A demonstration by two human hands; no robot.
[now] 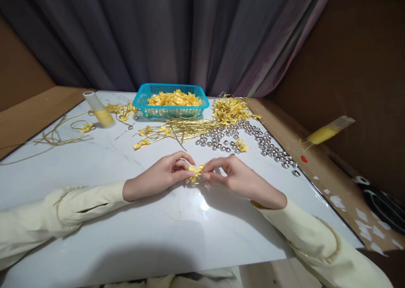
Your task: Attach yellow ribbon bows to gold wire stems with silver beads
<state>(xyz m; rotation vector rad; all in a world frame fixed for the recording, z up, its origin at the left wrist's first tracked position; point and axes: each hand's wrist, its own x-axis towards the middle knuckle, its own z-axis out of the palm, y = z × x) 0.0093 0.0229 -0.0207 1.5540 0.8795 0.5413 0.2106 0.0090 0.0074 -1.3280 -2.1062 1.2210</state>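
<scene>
Pinching left hand (174, 168): head view; fingers curled in, thumb and a finger close together on the left end of a yellow bow (196, 170).
Right hand (232, 173): thumb and finger pinched tight on its right end.
Bow's place: between both hands, over the worktop (133, 237); neither hand is nearer.
Bow's long way: side to side, from hand to hand.
Gold wire (199, 184): thin, just on the bow's near side.

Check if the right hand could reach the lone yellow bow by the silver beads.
Likely yes: the lone yellow bow lies just beyond the right hand, nothing visibly between, though that hand holds another bow.
</scene>
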